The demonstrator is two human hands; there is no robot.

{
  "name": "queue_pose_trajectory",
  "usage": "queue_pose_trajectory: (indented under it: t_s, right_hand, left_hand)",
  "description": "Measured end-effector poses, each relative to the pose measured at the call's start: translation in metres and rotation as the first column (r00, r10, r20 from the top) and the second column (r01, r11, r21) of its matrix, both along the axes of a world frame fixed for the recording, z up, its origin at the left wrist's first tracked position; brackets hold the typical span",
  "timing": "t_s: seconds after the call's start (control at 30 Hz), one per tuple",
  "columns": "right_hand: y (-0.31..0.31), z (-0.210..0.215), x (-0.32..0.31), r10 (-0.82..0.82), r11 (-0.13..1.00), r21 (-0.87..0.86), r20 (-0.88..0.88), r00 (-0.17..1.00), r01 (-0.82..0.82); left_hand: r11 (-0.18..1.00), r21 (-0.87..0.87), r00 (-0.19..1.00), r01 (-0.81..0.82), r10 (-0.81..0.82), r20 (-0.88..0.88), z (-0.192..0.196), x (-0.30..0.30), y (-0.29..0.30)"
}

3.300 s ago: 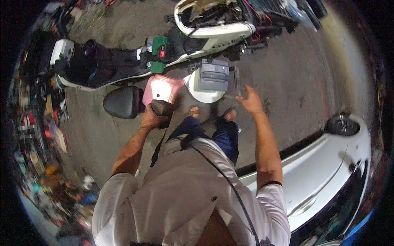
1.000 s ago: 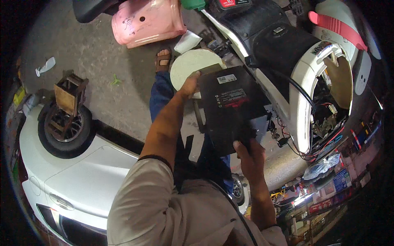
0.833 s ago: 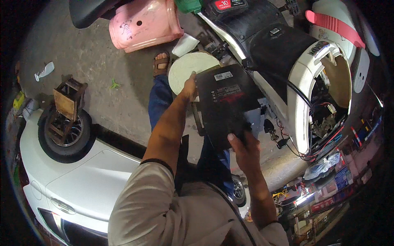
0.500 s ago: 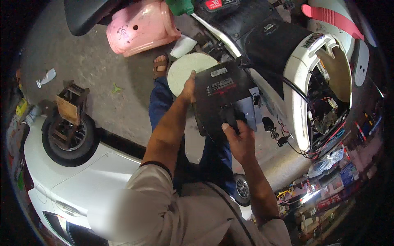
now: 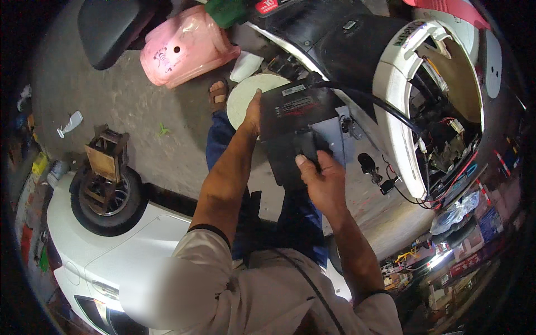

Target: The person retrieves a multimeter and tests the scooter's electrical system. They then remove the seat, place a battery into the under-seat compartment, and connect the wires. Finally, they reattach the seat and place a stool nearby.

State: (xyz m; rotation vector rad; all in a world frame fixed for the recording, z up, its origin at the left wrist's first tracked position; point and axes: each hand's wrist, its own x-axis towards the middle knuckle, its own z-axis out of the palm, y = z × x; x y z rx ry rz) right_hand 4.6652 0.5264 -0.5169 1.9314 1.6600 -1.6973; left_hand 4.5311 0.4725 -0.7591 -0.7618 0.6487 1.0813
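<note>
A black box-shaped battery [image 5: 287,120] with a pale label is held in front of me, above my knees. My left hand [image 5: 253,117] is closed on its left edge, thumb up along the side and the other fingers hidden beneath. On the near part of the battery, my right hand [image 5: 324,178] is closed around a black handle [image 5: 305,144]. A thick black cable [image 5: 363,96] runs from the battery's far edge to the opened white and black scooter [image 5: 385,84] at the right; whether it is joined to the battery I cannot tell.
A round pale stool top [image 5: 237,100] lies just beyond my left hand. Pink bodywork [image 5: 190,47] rests on the floor farther off. A wooden stool [image 5: 106,159] and a white car [image 5: 117,245] are on the left. Loose wires [image 5: 441,195] hang from the scooter.
The view has shifted slightly. The battery has tilted a little, so more of its near side shows. Both hands keep their hold.
</note>
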Motion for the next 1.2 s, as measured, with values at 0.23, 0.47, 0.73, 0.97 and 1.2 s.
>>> queue_pose_trajectory:
  t_s: [0.23, 0.47, 0.73, 0.97, 1.2]
  right_hand:
    - [-0.005, -0.005, 0.009, 0.115, 0.987, 0.108, 0.045, 0.992, -0.12]
    - [-0.009, -0.011, 0.02, 0.11, 0.987, 0.118, -0.014, 0.994, -0.107]
    - [0.0, 0.008, 0.016, 0.111, 0.991, 0.08, 0.01, 0.994, -0.111]
    - [-0.029, -0.005, 0.031, -0.008, 0.823, 0.562, -0.133, 0.991, 0.082]
    - [-0.029, 0.01, 0.042, 0.026, 0.818, 0.575, -0.018, 0.999, -0.011]
  left_hand:
    - [0.99, -0.107, 0.978, 0.095, -0.113, -0.176, 0.027, -0.002, 0.012]
    - [0.98, -0.173, 0.99, 0.104, -0.118, -0.076, 0.036, -0.012, 0.008]
    - [0.944, -0.183, 0.874, 0.274, -0.324, -0.362, 0.09, -0.017, 0.003]
    - [0.84, -0.366, 0.555, 0.401, -0.54, -0.632, 0.111, -0.031, 0.0]
    - [0.708, -0.048, -0.041, 0.705, -0.027, -0.999, 0.16, -0.034, 0.073]
